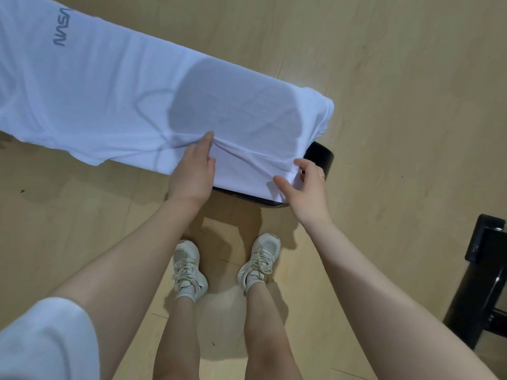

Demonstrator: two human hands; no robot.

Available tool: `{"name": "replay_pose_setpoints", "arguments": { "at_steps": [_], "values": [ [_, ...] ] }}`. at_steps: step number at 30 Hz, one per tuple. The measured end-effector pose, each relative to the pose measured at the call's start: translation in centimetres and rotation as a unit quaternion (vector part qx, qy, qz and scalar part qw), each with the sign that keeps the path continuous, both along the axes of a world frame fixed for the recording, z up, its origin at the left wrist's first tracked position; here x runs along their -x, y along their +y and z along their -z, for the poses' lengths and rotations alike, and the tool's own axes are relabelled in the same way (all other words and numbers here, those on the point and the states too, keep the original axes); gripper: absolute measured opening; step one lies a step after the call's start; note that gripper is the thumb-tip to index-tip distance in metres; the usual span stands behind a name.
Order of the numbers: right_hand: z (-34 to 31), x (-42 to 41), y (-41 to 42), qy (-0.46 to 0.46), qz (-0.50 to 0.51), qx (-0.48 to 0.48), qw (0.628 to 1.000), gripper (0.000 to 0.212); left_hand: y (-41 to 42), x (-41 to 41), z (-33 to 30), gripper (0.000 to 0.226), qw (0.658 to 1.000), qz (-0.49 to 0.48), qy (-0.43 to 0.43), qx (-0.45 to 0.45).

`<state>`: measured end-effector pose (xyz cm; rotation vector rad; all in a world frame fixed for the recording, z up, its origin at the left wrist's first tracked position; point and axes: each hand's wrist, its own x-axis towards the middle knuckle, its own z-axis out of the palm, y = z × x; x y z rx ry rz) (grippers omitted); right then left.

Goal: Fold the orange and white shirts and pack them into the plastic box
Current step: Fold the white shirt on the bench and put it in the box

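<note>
Both my hands pinch the white shirt [131,100] (left hand [192,171], right hand [304,185]) over a black bench [319,156]; black stand [482,275] sits right.

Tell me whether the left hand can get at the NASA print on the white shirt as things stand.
Probably yes. The left hand already grips the white shirt, and nothing lies on the cloth between it and the NASA print at the far left; it would need a long reach.
</note>
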<state>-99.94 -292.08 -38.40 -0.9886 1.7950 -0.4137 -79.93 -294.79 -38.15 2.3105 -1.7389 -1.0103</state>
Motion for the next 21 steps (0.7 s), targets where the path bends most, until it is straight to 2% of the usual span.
{"name": "replay_pose_setpoints", "arguments": {
  "at_steps": [2,4,6,10,12,14,17,19,21],
  "values": [
    [0.5,0.1,-0.4,0.014,0.022,0.01,1.0,0.037,-0.7,-0.1,0.3,0.048,0.998,0.041,-0.054,-0.013],
    [0.8,0.4,-0.8,-0.002,0.055,-0.002,0.998,0.01,-1.2,-0.2,0.5,0.043,0.993,0.066,-0.091,-0.016],
    [1.1,1.1,-0.4,0.007,0.068,0.004,0.998,0.017,-1.7,-0.3,0.6,0.039,0.992,0.072,-0.103,-0.003],
    [0.6,2.0,1.2,0.135,0.061,-0.042,0.988,0.015,-1.7,-0.6,0.0,0.042,0.992,0.074,-0.105,-0.002],
    [-0.1,1.6,1.5,0.167,0.044,-0.043,0.984,0.03,-1.2,-1.2,-0.6,0.046,0.995,0.055,-0.078,-0.007],
    [-1.1,-0.1,1.2,0.185,-0.03,0.029,0.982,0.032,-0.4,-2.7,-1.3,0.047,0.999,-0.002,-0.033,-0.009],
    [-2.5,-4.9,0.5,0.167,-0.164,0.143,0.962,0.019,0.9,-5.8,-2.2,0.035,0.989,-0.142,-0.003,0.03],
    [-2.7,-9.0,0.1,0.131,-0.237,0.181,0.945,0.015,1.3,-8.0,-2.7,0.023,0.958,-0.283,0.015,0.036],
    [-2.7,-13.1,-0.4,0.109,-0.287,0.186,0.933,0.014,1.4,-10.6,-2.3,0.015,0.902,-0.425,0.066,0.01]
  ]
}}
